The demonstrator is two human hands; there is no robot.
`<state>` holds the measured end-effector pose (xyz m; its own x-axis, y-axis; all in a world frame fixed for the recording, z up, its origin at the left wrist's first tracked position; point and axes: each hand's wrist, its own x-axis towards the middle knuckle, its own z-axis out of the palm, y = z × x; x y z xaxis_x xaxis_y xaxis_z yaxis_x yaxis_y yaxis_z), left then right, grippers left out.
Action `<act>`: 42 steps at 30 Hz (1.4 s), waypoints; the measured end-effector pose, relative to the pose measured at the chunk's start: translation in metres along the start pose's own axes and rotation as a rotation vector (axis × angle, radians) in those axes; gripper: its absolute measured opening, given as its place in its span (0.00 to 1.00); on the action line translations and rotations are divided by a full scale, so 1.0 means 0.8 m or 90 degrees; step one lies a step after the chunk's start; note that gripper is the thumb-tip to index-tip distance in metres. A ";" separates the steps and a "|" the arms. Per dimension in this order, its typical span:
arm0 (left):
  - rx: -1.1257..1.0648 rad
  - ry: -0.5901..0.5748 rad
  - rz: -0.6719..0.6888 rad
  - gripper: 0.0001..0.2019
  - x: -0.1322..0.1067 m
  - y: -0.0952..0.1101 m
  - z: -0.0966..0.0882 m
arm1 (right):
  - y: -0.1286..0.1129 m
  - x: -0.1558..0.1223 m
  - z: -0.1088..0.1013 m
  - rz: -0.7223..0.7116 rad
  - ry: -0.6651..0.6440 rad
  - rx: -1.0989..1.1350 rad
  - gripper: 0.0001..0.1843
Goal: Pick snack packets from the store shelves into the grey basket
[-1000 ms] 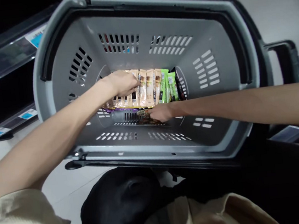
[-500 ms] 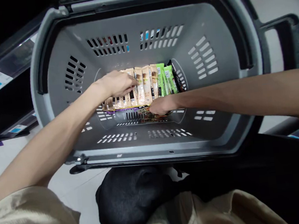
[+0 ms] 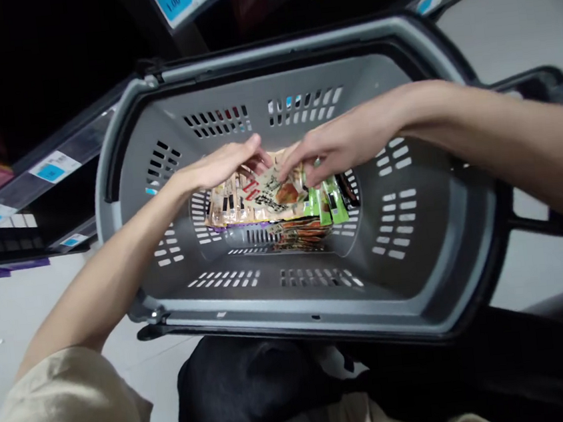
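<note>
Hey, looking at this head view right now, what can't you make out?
All in the head view:
The cream packet: small print, too blurred.
The tan packets: partly hidden by the cream packet and left hand.
The right hand: whether its grip is closed; too blurred at the fingertips.
The right forearm: cut off by the right edge.

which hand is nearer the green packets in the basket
Right. The right hand is just above the green packets in the picture; the left hand is farther off, up and to their left.
</note>
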<state>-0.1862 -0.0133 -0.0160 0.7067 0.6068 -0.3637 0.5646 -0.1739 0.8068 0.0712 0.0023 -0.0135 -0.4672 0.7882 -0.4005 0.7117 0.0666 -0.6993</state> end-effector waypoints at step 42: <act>-0.124 0.431 0.100 0.24 -0.010 0.010 0.024 | 0.004 0.002 -0.011 -0.105 0.319 0.463 0.14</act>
<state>-0.1792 -0.0348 -0.0157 0.3183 0.9445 0.0811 0.3466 -0.1956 0.9174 0.0770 0.0089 -0.0111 -0.1295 0.9887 -0.0756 0.0681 -0.0672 -0.9954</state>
